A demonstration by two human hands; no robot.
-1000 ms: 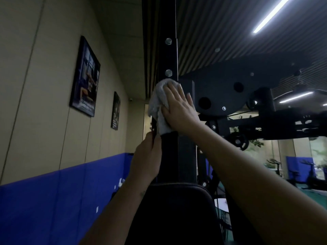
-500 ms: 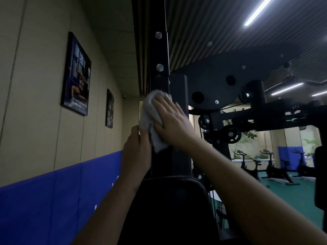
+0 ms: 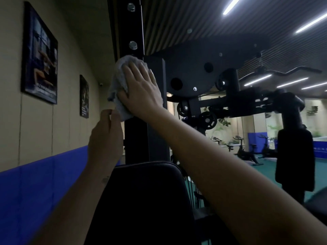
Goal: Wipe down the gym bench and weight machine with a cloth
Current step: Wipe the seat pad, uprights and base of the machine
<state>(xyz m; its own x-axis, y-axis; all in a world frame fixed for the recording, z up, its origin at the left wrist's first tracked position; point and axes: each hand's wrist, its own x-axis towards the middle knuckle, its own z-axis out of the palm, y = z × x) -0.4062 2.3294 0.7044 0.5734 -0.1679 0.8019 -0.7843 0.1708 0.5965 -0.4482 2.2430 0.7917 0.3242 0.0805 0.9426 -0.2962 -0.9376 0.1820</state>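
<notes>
1. I see the right hand laid flat on the grey cloth, fingers straight and spread, pressing it against the black upright post of the weight machine.
2. The cloth sits bunched on the post's left front edge, just below the lower of two silver bolts. Its loose end hangs down past the heel of the right hand.
3. The left hand is raised just left of the post, its fingertips near the cloth's hanging end. I cannot tell whether it is pinching the cloth or only close to it.
4. Below both arms is the dark padded backrest, in front of the post.
5. To the right of the post, a black plate carries pulleys and a horizontal arm.
6. On the left wall hang two framed posters above blue padding.
7. In the far right background, exercise bikes stand on a green floor under strip lights.
</notes>
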